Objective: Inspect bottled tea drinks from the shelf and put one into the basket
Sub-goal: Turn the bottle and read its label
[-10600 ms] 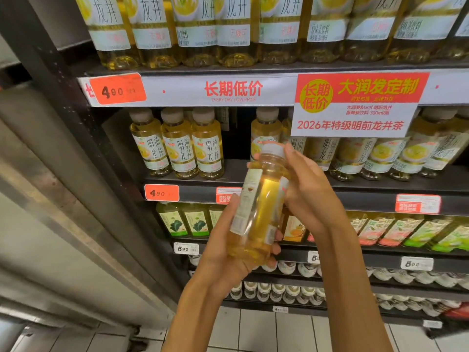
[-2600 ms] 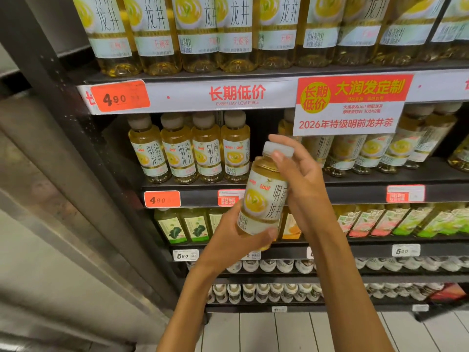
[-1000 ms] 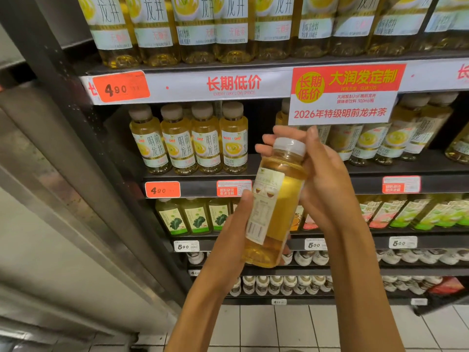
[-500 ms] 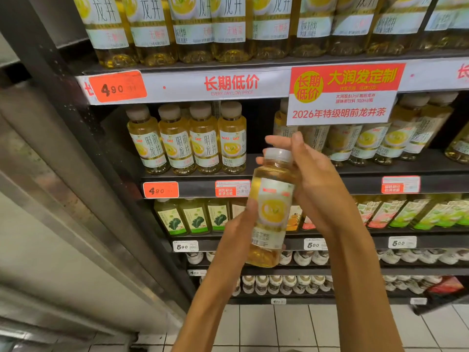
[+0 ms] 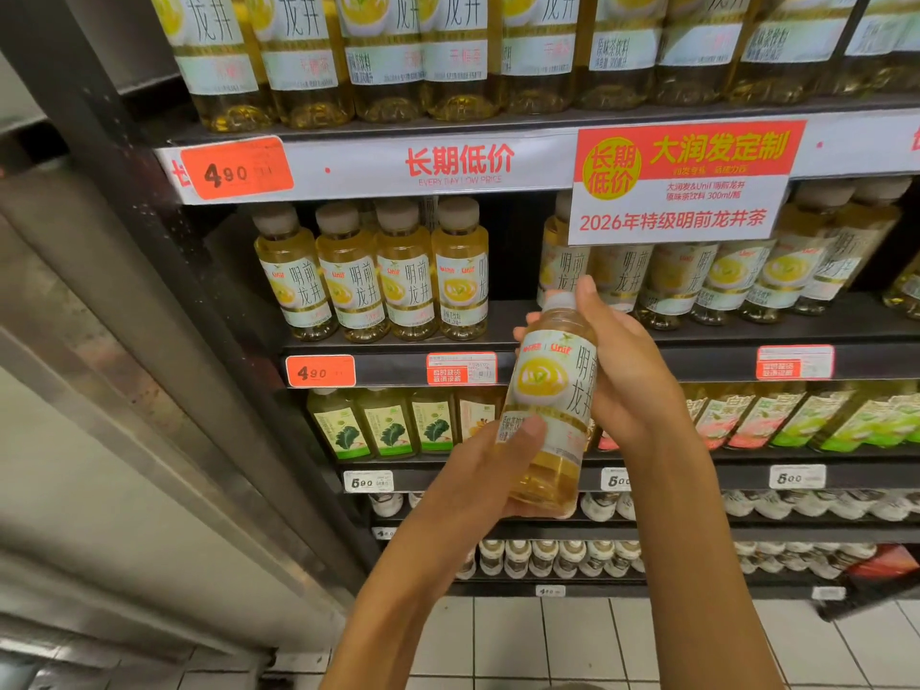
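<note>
Fingers (image 5: 590, 296) of the right hand (image 5: 632, 371) are curled round the neck and shoulder of the tea bottle (image 5: 550, 405), one fingertip reaching up beside the pale cap. Lower down, the thumb of the left hand (image 5: 483, 475) is pressed against the label's bottom edge while the remaining fingers are wrapped behind the base — so the bottle is gripped at both ends.

It is held tilted slightly, in mid-air, in front of the middle shelf (image 5: 697, 361), with its printed front label turned toward the camera. The row of matching bottles (image 5: 373, 276) stands upright just behind and to the left, beneath the red-and-white promotion sign (image 5: 682, 186).

No basket is seen in this view.

The step in hand is judged to be inspection. It would be done well if the bottle were rotated slowly by the lower hand while the upper grip is kept loose enough to let it turn, and if the thumb were shifted off the label — some small print is covered by it.
</note>
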